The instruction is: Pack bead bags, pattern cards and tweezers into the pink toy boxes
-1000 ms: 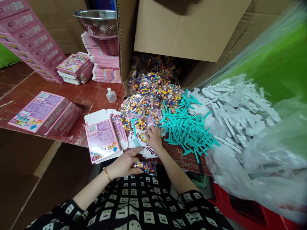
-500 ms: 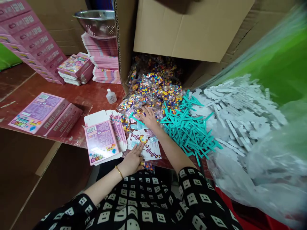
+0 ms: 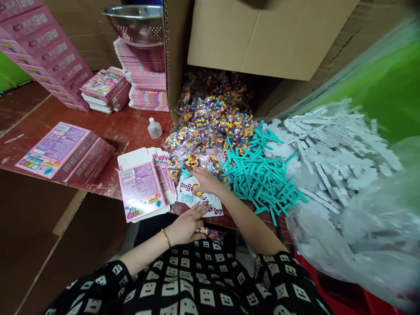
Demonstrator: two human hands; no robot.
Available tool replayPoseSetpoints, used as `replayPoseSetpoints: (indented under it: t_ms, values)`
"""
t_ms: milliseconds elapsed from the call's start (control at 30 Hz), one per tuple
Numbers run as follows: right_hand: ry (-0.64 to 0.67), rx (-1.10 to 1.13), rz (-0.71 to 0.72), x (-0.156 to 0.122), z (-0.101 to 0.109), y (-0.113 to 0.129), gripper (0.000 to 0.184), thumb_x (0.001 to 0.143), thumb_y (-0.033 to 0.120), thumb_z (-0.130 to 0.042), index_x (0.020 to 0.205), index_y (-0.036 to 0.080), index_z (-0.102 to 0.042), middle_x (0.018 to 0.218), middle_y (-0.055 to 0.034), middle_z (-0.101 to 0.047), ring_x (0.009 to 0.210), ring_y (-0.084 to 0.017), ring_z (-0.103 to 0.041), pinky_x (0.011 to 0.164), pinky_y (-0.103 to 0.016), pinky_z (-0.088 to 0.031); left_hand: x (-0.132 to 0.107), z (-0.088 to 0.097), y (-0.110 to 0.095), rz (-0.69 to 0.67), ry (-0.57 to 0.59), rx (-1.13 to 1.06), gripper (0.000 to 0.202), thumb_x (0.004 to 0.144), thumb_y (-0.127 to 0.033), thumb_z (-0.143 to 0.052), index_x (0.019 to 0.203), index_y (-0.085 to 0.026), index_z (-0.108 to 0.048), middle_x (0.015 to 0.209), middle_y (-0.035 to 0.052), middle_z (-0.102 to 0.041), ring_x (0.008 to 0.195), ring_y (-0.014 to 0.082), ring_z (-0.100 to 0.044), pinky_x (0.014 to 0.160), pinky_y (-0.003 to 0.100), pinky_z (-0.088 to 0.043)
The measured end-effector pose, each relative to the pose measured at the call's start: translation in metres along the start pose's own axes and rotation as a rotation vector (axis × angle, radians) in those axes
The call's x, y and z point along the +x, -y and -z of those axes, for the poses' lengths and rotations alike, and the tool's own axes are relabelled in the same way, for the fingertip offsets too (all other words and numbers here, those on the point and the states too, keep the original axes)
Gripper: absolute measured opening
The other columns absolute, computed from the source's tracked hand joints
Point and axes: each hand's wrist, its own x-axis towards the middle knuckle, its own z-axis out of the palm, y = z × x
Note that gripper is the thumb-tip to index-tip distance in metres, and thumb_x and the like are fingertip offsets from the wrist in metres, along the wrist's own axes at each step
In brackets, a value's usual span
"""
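Observation:
My left hand lies at the table's near edge, fingers stretched towards the printed pattern sheets. A small bag of coloured beads sticks out from under it, pinned by the thumb. My right hand rests on the same sheets, fingers curled down at the foot of the pile of bead bags. What lies under those fingers is hidden. A teal plastic piece lies just left of that hand. Flat pink cartons are fanned out to the left of both hands.
A heap of teal plastic tools and a heap of white plastic parts on clear plastic lie to the right. An open cardboard box stands behind. A small white bottle, pink boxes and a steel colander are at left.
My right hand reached up into the bead bags, then drew back onto the pattern sheets. My left hand, with its bead bag, shifted slightly right along the table's edge.

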Motion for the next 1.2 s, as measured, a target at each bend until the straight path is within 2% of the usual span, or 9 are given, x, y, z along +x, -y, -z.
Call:
replayPoseSetpoints:
  t_ms: [233,333,433,533,633,767,933,1100,1200]
  values:
    - [-0.005,-0.035,-0.367,-0.005,0.019,-0.004,0.014,0.086,0.032,-0.067,0.082,0.019,-0.07,0.087,-0.0076,-0.072,0.085,-0.024,-0.065,0.07,-0.03,-0.044,-0.002,0.0,0.009,0.059,-0.112,-0.329,0.02,0.088,-0.036,-0.066,0.087,-0.016,-0.066,0.15,0.0171,-0.042,0.143,0.0305,-0.032,0.119,0.052,-0.02]
    - [-0.261,-0.028,-0.333,-0.02,0.016,-0.011,0.026,0.095,0.024,-0.049,0.087,0.019,-0.073,0.093,-0.0089,-0.071,0.089,-0.022,-0.065,0.075,-0.03,-0.047,0.001,0.003,0.005,0.258,-0.359,-0.691,0.026,0.085,-0.043,-0.069,0.082,-0.018,-0.064,0.114,0.0135,-0.07,0.113,0.0283,-0.062,0.101,0.044,-0.043]
    - [-0.633,0.05,-0.297,-0.034,0.006,-0.018,0.028,0.094,0.026,-0.046,0.096,0.02,-0.073,0.098,-0.0087,-0.071,0.091,-0.02,-0.065,0.081,-0.03,-0.05,0.006,0.009,0.003,0.485,-0.576,-0.991,0.038,0.081,-0.055,-0.069,0.088,-0.018,-0.062,0.076,0.0028,-0.069,0.073,0.0188,-0.065,0.072,0.03,-0.051]
    - [-0.958,0.228,-0.492,-0.055,0.0,-0.023,0.033,0.089,0.045,-0.054,0.082,0.018,-0.072,0.078,-0.0071,-0.071,0.073,-0.02,-0.065,0.071,-0.031,-0.052,0.007,0.018,0.005,0.543,-0.694,-1.201,0.048,0.079,-0.058,-0.069,0.105,-0.019,-0.059,0.08,0.0008,-0.069,0.07,0.0155,-0.064,0.069,0.026,-0.05]
    - [-1.122,0.654,-0.731,-0.081,-0.004,-0.016,0.04,0.08,0.056,-0.062,0.081,0.017,-0.07,0.07,-0.0052,-0.071,0.059,-0.019,-0.061,0.056,-0.03,-0.049,0.004,0.025,0.007,0.596,-0.812,-1.389,0.043,0.075,-0.05,-0.078,0.098,-0.019,-0.059,0.081,-0.0006,-0.069,0.071,0.0141,-0.064,0.071,0.024,-0.05]
    - [-1.044,1.339,-0.71,-0.103,-0.018,0.032,0.039,0.066,0.052,-0.078,0.086,0.02,-0.07,0.077,-0.0034,-0.073,0.058,-0.018,-0.063,0.05,-0.03,-0.05,0.002,0.023,0.004,0.618,-0.869,-1.408,0.04,0.079,-0.053,-0.073,0.096,-0.018,-0.062,0.096,0.0039,-0.071,0.088,0.0174,-0.066,0.08,0.026,-0.051]
    - [-0.925,1.502,-0.657,-0.105,-0.04,0.079,0.034,0.066,0.043,-0.082,0.09,0.022,-0.071,0.088,-0.004,-0.076,0.074,-0.022,-0.069,0.07,-0.038,-0.059,0.002,0.021,-0.007,0.618,-0.771,-1.499,0.057,0.074,-0.052,-0.078,0.117,-0.02,-0.059,0.108,0.0083,-0.072,0.096,0.0239,-0.069,0.085,0.033,-0.054]
    - [-1.123,1.4,-0.664,-0.118,-0.019,0.033,0.04,0.064,0.048,-0.082,0.094,0.023,-0.071,0.092,-0.0033,-0.076,0.078,-0.022,-0.069,0.073,-0.038,-0.058,-0.019,0.045,-0.024,0.662,-0.624,-1.578,0.042,0.065,-0.035,-0.089,0.095,-0.014,-0.069,0.079,0.005,-0.074,0.067,0.0164,-0.068,0.066,0.024,-0.055]
    - [-0.983,1.241,-0.615,-0.131,0.005,0.007,0.04,0.067,0.05,-0.079,0.093,0.021,-0.072,0.085,-0.0024,-0.075,0.074,-0.022,-0.067,0.068,-0.034,-0.055,-0.03,0.055,-0.026,0.705,-0.673,-1.682,0.044,0.061,-0.031,-0.091,0.097,-0.016,-0.069,0.08,0.0037,-0.074,0.064,0.0162,-0.068,0.062,0.023,-0.057]
